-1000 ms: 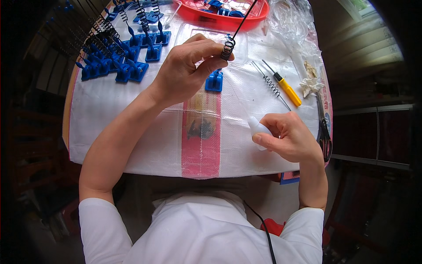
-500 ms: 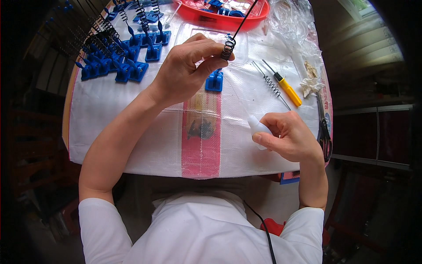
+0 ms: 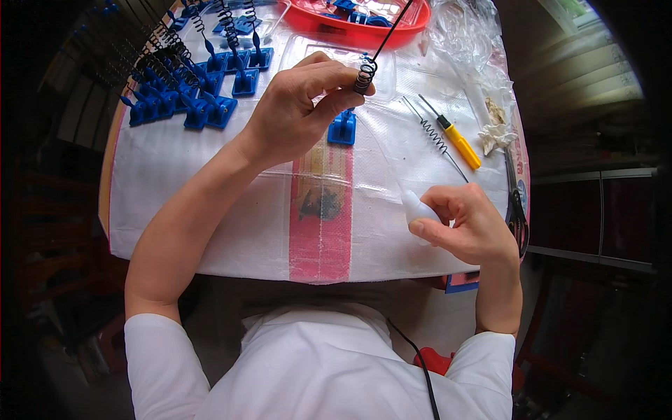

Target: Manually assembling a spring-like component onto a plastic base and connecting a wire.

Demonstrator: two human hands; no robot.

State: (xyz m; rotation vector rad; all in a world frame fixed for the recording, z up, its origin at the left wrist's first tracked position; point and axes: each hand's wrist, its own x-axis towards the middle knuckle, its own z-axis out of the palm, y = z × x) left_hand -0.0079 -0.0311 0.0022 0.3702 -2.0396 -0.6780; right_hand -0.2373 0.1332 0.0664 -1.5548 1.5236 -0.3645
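Observation:
My left hand point(image 3: 304, 101) pinches a black coil spring point(image 3: 365, 74) between thumb and fingers; a straight black rod rises from it toward the upper right. Just below that hand stands a blue plastic base point(image 3: 341, 128), its upper part partly hidden by my fingers. Closer to the table's front, my right hand point(image 3: 465, 220) is closed round a small white squeeze bottle point(image 3: 418, 210), its thin nozzle pointing up and away from me. Beyond the right hand lie a loose black spring with straight ends point(image 3: 434, 136) and a yellow-handled screwdriver point(image 3: 460, 143).
Several blue bases with upright springs point(image 3: 189, 91) crowd the far left. A red basin point(image 3: 350, 29) holding blue parts stands at the back. Clear plastic bags point(image 3: 462, 42), crumpled tissue point(image 3: 495, 136) and black-handled scissors point(image 3: 518, 217) lie along the right side. White woven sheeting point(image 3: 231, 231) covers the table.
My right hand has drawn slightly toward me and to the right with the white bottle. The left hand and the spring stay nearly where they were.

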